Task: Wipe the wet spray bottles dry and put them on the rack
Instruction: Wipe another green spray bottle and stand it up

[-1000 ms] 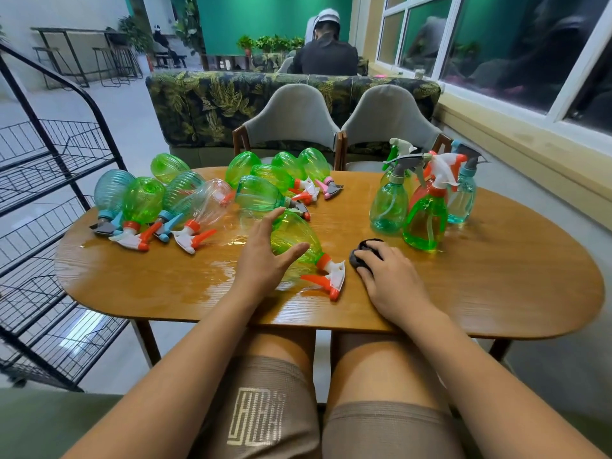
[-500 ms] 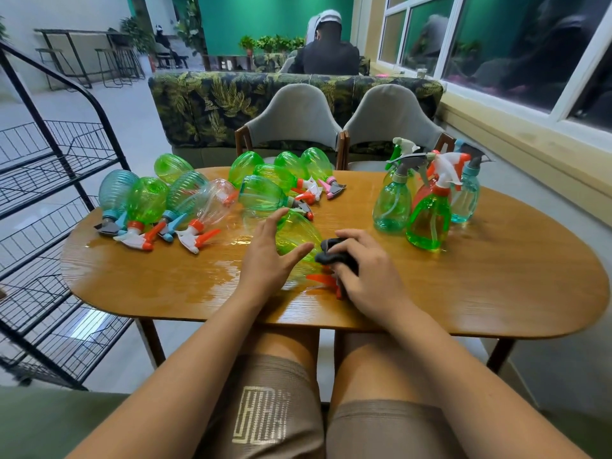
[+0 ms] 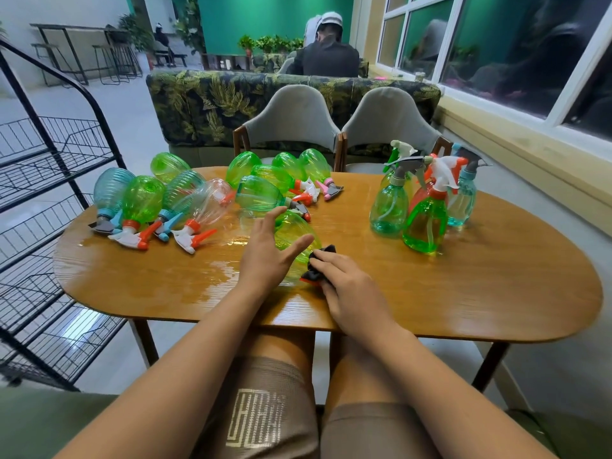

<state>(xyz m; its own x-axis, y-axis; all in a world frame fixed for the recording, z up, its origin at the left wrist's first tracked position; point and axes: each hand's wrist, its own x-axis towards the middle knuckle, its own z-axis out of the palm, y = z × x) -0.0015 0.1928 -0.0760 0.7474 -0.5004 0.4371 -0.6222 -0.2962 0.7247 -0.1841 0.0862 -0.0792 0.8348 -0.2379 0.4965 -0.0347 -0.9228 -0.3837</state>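
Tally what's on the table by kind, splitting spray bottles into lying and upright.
Lying spray bottles: 11
Upright spray bottles: 5, one mostly hidden behind the others
Black cloth: 1
Total: 17

**Wet oval surface laden with bottles**

A glossy oval wooden surface [image 3: 463, 293] is seen, with pooled water [image 3: 212, 270] spread across its left half. A cluster of green, blue and clear plastic spray bottles [image 3: 185, 200] is laid on its side at the left and middle. Four upright translucent spray bottles [image 3: 424, 207] are stood together near the right.
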